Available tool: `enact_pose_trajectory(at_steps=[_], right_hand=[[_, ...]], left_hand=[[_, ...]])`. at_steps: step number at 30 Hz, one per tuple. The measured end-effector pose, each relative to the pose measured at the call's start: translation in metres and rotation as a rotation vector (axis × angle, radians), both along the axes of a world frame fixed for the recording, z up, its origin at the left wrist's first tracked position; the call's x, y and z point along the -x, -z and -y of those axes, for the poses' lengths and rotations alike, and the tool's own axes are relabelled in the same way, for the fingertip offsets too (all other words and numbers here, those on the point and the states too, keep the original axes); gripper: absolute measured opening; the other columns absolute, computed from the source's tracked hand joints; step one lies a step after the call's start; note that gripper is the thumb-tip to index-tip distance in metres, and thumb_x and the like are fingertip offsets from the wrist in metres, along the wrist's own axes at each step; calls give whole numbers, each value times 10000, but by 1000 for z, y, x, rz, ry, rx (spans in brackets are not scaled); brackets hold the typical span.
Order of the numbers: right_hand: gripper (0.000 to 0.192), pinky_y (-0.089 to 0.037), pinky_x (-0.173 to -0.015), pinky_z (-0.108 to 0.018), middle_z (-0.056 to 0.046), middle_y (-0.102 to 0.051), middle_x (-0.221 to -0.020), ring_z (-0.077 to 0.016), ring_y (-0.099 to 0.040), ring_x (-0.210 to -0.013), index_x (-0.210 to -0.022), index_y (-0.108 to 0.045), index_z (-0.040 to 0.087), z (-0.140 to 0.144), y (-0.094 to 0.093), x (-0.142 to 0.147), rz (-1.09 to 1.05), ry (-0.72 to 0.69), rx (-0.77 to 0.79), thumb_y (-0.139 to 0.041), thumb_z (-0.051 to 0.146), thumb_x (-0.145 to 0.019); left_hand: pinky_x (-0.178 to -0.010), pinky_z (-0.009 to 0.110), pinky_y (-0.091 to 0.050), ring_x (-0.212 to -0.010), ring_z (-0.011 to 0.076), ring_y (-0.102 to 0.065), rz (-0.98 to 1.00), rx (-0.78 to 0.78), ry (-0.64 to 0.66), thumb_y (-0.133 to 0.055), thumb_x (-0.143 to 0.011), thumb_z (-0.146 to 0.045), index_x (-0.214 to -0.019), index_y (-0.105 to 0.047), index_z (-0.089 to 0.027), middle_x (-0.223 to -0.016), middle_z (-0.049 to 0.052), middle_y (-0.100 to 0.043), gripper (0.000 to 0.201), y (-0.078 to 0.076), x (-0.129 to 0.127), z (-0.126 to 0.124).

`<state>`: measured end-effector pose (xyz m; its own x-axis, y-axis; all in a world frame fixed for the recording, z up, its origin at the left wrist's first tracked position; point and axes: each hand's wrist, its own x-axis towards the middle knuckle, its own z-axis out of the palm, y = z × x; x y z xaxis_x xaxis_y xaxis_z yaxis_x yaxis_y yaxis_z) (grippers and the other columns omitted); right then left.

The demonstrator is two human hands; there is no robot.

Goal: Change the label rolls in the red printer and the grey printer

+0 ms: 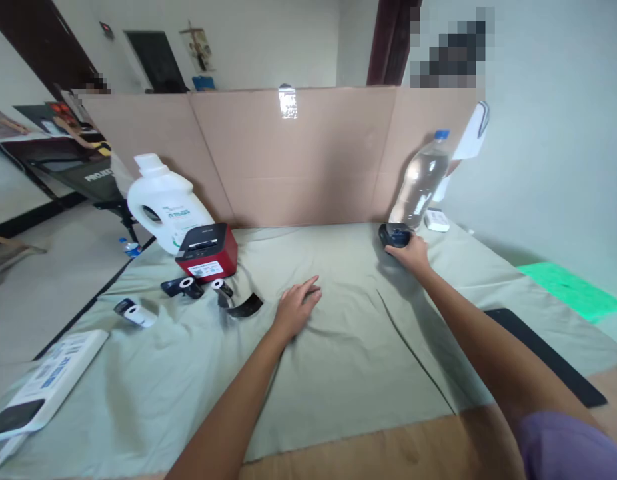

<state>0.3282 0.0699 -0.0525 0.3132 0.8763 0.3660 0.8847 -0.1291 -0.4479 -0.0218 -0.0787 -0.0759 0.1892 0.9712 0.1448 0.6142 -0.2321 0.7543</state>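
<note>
1. partly hidden under the right hand [412, 253] sits a small dark device [394, 235]; the fingers curl over its near side, gripping it, so its shape is hard to make out. it lies on the cloth at the foot of the clear bottle [421, 181], touching or just beside it, i cannot tell which.
2. also hard to read: a small white box [436, 220] behind the bottle, and a white object [472, 139] clipped at the cardboard screen [288, 157], partly cut off by its edge. a flat white box [43, 387] runs out of view at the lower left.
3. the left hand [296, 308] lies open, palm down, fingers spread flat on the grey-green cloth [338, 373], holding nothing.
4. open room: the cloth between and in front of both hands is bare. the screen closes the far edge; a black mat [543, 357] lies along the right, wood shows at the near edge.
5. counted: one white jug [163, 203], one red and black printer [208, 250], one clear bottle, three small rolls [186, 287] beside a curled dark strip [244, 305], all left of the left hand.
</note>
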Motion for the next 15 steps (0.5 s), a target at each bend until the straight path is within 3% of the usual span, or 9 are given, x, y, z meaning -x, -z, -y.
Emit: enact_pose_trajectory(at_steps=[8, 12, 15], right_hand=[[850, -420, -1026, -518, -210, -618, -1156, -375, -556, -1131, -1307, -522, 78, -7, 27, 6, 8, 64, 61, -721, 597, -663], [907, -448, -1010, -518, -230, -615, -1202, -394, -565, -1162, -1341, -514, 79, -7, 22, 4, -2, 83, 123, -743, 615, -646], [858, -479, -962, -532, -213, -639, -1161, -397, -592, -1122, -1302, -551, 104, -6, 18, 3, -19, 60, 100, -757, 603, -635]], left_hand=[[-1175, 469, -336, -1300, 231, -560, 6, -2, 3, -477, -984, -464, -1438, -544, -304, -1299, 27, -709, 486, -1, -1, 1], [-1090, 397, -442, -1205, 218, -637, 232, 0, -29, -507, -970, -426, -1373, -597, -252, -1253, 60, -729, 448, -2, -1, -1], [-933, 336, -522, -1114, 218, -685, 410, -66, -85, -497, -975, -408, -1289, -640, -203, -1177, 90, -752, 402, -20, 7, -6]])
